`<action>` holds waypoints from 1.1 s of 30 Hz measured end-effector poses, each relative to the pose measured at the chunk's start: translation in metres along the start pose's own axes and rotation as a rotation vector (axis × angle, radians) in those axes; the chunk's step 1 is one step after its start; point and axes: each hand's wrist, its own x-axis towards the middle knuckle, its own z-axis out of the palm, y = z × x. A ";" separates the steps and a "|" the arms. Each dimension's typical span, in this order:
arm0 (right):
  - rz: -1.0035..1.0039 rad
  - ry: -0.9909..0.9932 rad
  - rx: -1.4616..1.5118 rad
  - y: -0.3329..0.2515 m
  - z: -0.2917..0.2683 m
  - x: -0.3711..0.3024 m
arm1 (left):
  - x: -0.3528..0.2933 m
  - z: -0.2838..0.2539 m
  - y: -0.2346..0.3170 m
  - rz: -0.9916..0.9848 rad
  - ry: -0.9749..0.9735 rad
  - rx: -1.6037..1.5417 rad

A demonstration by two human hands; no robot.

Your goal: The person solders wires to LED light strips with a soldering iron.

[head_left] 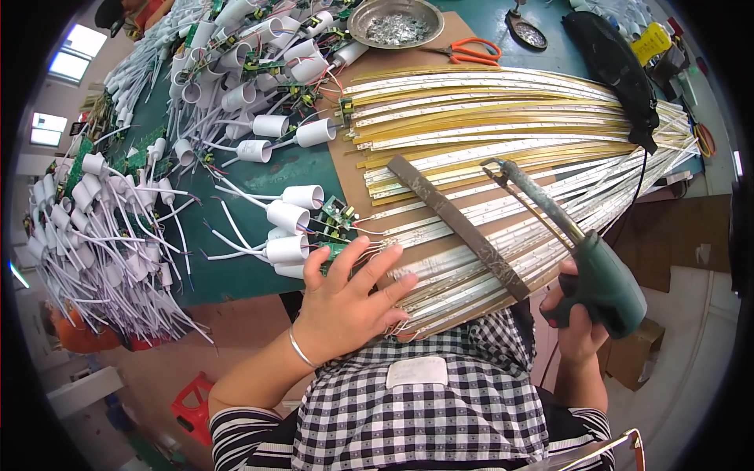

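Observation:
My right hand (580,330) grips a dark green soldering gun (611,286), whose long tip reaches left over the LED strips (479,133). The strips are thin, white and yellow, fanned out on a brown board. My left hand (336,306) rests with fingers spread over the strips' near left ends, by thin wires. Beside its fingertips are white cylindrical caps (287,250) with white cables and a small green circuit board (338,212). Whether the fingers pinch any wire is hard to see; they look apart. A flat dark brown bar (459,228) lies diagonally across the strips.
Heaps of white caps with cables (102,228) fill the green table's left side. A metal bowl of solder bits (395,27), orange-handled scissors (475,52) and a small dark dish (528,33) stand at the back. A black cloth bundle (613,67) lies at the far right.

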 end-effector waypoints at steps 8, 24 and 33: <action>-0.103 0.139 -0.017 0.014 0.008 -0.004 | -0.004 -0.005 -0.008 -0.012 -0.019 -0.127; -0.102 0.246 0.024 0.013 0.016 0.008 | 0.101 -0.029 -0.139 -0.012 0.274 -0.028; -0.074 0.287 0.042 0.012 0.020 0.007 | 0.146 -0.005 -0.132 -0.451 0.156 0.091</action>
